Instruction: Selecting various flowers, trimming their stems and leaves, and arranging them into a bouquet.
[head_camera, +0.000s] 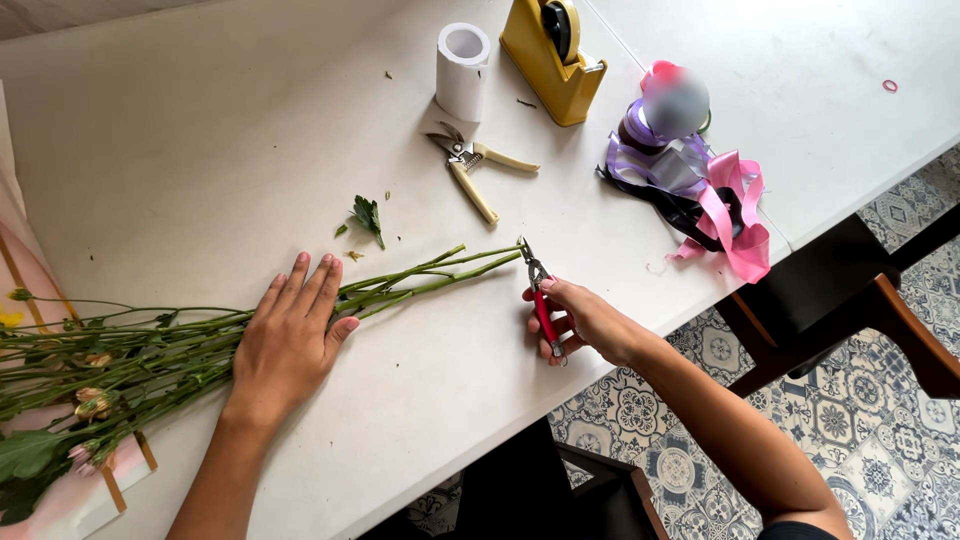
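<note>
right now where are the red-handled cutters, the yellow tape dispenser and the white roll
red-handled cutters (543, 308), head view, on the red handle
yellow tape dispenser (540, 62), head view, on its side wall
white roll (461, 75), head view, on its outer side

Left hand flat, right hand clenched

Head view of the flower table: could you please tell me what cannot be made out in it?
- Flower stems: the left hand lies flat on them and hides their middle.
- Blooms: cut off by the left edge.
- Red-handled cutters: the right hand covers the handles, and the blades are too small to tell whether they are apart.
- Ribbon spools: the top is blurred.
- Chair: partly hidden under the table.
</note>
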